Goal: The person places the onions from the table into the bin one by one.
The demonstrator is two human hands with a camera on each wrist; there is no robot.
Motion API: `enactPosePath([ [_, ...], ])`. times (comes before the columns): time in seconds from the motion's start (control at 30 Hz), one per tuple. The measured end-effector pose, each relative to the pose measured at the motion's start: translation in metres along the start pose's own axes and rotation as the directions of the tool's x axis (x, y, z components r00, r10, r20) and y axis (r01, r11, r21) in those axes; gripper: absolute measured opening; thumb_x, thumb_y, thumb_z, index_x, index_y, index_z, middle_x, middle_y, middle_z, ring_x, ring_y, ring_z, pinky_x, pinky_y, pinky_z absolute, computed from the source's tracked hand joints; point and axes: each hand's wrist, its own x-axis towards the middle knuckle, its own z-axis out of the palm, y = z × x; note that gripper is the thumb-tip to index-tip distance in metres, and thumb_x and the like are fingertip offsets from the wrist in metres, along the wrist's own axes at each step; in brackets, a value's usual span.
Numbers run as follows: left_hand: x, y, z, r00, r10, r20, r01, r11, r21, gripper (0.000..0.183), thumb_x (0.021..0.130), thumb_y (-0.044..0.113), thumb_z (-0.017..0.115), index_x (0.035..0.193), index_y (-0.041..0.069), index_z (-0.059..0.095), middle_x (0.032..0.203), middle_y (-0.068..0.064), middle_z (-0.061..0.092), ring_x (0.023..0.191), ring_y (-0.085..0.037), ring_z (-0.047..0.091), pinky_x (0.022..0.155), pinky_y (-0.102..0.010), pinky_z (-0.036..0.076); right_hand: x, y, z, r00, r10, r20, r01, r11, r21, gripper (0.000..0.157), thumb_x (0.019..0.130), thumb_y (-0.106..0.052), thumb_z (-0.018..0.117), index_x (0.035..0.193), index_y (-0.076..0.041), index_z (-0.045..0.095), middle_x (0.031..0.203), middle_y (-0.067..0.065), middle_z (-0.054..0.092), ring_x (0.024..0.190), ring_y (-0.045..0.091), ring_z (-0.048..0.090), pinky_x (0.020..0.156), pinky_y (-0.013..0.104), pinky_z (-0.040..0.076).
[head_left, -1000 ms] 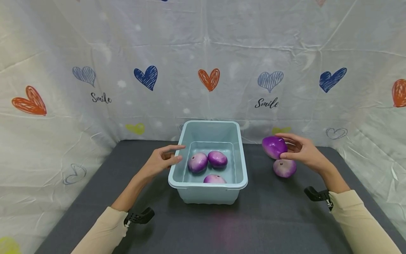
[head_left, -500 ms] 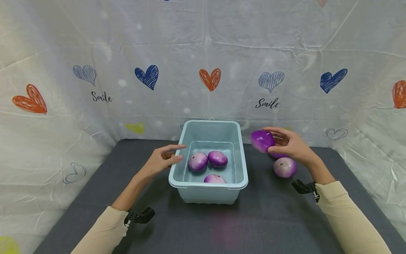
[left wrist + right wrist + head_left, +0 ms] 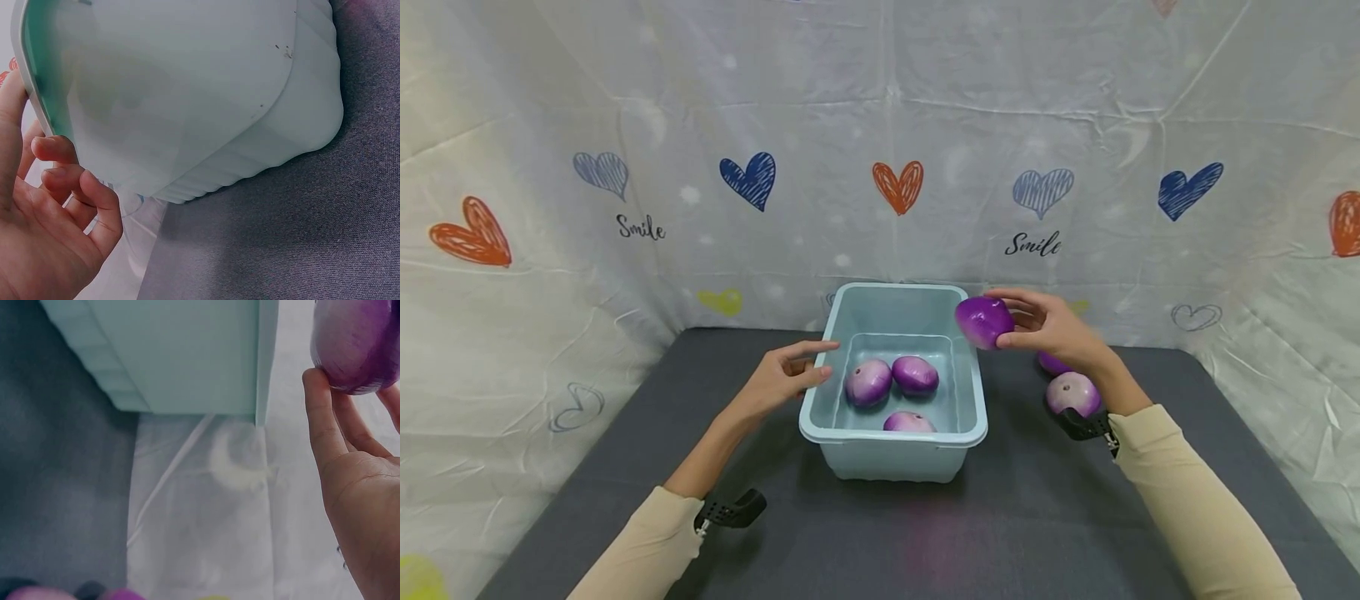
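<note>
A pale blue plastic tub point(image 3: 891, 462) stands mid-table with three shiny purple onions in it: a left one point(image 3: 868, 383), a right one point(image 3: 915, 376) and a front one point(image 3: 909, 422) partly hidden by the tub's near wall. My left hand point(image 3: 780, 375) rests at the tub's left rim, index finger and thumb reaching over the edge. In the left wrist view its other fingers point(image 3: 56, 150) bend loosely beside the outer wall. My right hand point(image 3: 1048, 325) pinches a purple onion point(image 3: 983, 322) between thumb and fingers, raised beside the tub's far right corner.
On the dark tabletop point(image 3: 1022, 517), right of the tub, sits a paler onion point(image 3: 1072, 392); behind it another onion point(image 3: 1052, 362) is mostly covered by the right hand and wrist. A white curtain point(image 3: 820, 242) printed with hearts hangs behind the tub.
My right hand has lifted the purple onion and carried it leftward to the tub's right rim, exposing another onion on the table. The left hand stays put.
</note>
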Motion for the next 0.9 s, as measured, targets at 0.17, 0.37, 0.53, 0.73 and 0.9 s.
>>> enactPosePath([
  [0.17, 0.001, 0.002, 0.001, 1.0, 0.002, 0.001, -0.002, 1.0, -0.01, 0.046, 0.101, 0.02, 0.068, 0.143, 0.006, 0.059, 0.074, -0.035, 0.046, 0.059, -0.015, 0.044, 0.057, -0.03, 0.04, 0.011, -0.003, 0.009, 0.999, -0.029, 0.023, 0.029, 0.999, 0.034, 0.063, 0.086, -0.002, 0.081, 0.144, -0.003, 0.056, 0.145, 0.011, 0.052, 0.131, 0.034, 0.049, 0.101, 0.037, 0.046],
  [0.37, 0.001, 0.002, 0.001, 1.0, 0.004, 0.001, -0.004, 1.0, -0.006, 0.045, 0.1, 0.019, 0.068, 0.143, 0.006, 0.059, 0.071, -0.031, 0.047, 0.059, -0.016, 0.044, 0.056, -0.03, 0.039, 0.019, -0.003, 0.019, 0.997, -0.037, 0.067, 0.032, 0.997, 0.073, 0.066, 0.087, -0.003, 0.081, 0.146, -0.002, 0.053, 0.146, 0.014, 0.051, 0.132, 0.035, 0.048, 0.104, 0.04, 0.043],
  [0.53, 0.001, 0.002, 0.0, 1.0, 0.004, -0.003, -0.004, 1.0, 0.005, 0.044, 0.1, 0.02, 0.068, 0.142, 0.009, 0.061, 0.07, -0.029, 0.048, 0.058, -0.016, 0.044, 0.057, -0.031, 0.04, 0.019, -0.001, 0.021, 0.99, -0.061, 0.124, 0.043, 0.988, 0.147, 0.067, 0.089, -0.003, 0.079, 0.149, 0.0, 0.049, 0.144, 0.02, 0.051, 0.13, 0.044, 0.049, 0.1, 0.044, 0.047],
  [0.73, 0.001, 0.001, 0.0, 1.0, 0.005, 0.001, -0.005, 1.0, -0.005, 0.045, 0.101, 0.018, 0.068, 0.143, 0.005, 0.059, 0.068, -0.026, 0.047, 0.058, -0.015, 0.043, 0.057, -0.03, 0.04, 0.012, 0.004, 0.014, 0.991, -0.066, 0.115, 0.046, 0.985, 0.168, 0.063, 0.092, 0.001, 0.075, 0.148, 0.005, 0.047, 0.143, 0.026, 0.05, 0.128, 0.046, 0.051, 0.097, 0.044, 0.049],
  [0.9, 0.002, -0.001, 0.0, 1.0, 0.007, 0.0, -0.007, 1.0, -0.003, 0.045, 0.101, 0.018, 0.068, 0.143, 0.005, 0.059, 0.068, -0.023, 0.048, 0.058, -0.015, 0.044, 0.058, -0.03, 0.04, 0.0, 0.006, 0.004, 0.996, -0.04, 0.078, 0.028, 0.987, 0.156, 0.058, 0.092, 0.003, 0.074, 0.145, 0.004, 0.05, 0.143, 0.023, 0.052, 0.128, 0.044, 0.051, 0.095, 0.045, 0.05],
])
